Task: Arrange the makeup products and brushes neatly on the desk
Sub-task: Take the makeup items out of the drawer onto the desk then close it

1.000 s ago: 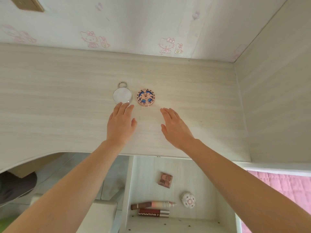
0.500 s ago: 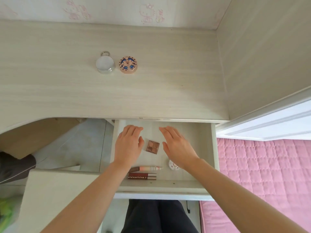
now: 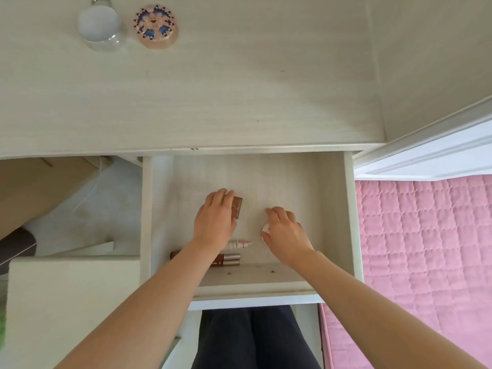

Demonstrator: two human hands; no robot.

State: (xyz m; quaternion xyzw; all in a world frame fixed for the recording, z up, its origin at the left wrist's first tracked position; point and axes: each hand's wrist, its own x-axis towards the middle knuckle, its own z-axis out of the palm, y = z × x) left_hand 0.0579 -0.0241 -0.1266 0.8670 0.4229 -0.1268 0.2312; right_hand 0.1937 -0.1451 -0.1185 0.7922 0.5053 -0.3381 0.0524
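Brown square palette point(image 3: 237, 208) is lying in the open drawer point(image 3: 146, 209), near the middle of the drawer floor. Left hand point(image 3: 215, 221) is covering its left part, fingers curling over the edge and gripping it. Small round white compact point(image 3: 265, 228) is sitting just right of that, also in the drawer. Right hand point(image 3: 286, 233) is closing round it with curled fingers and thumb, and most of the compact is hiding under the palm. Pale pink-and-white tube point(image 3: 240, 244) is lying between the two wrists, nearer the drawer front. Dark red lip tubes point(image 3: 226, 258) are lying just in front of it, side by side, partly under the left forearm. Up on the worktop point(image 3: 239, 89), a round white mirror point(image 3: 98, 23) with a ring on top and a round pink patterned compact point(image 3: 155, 25) are sitting just beside each other at the far left. Pink quilted bed point(image 3: 426, 249) is showing to the right of the drawer. Person's dark trousers point(image 3: 255, 339) are showing below the drawer front.
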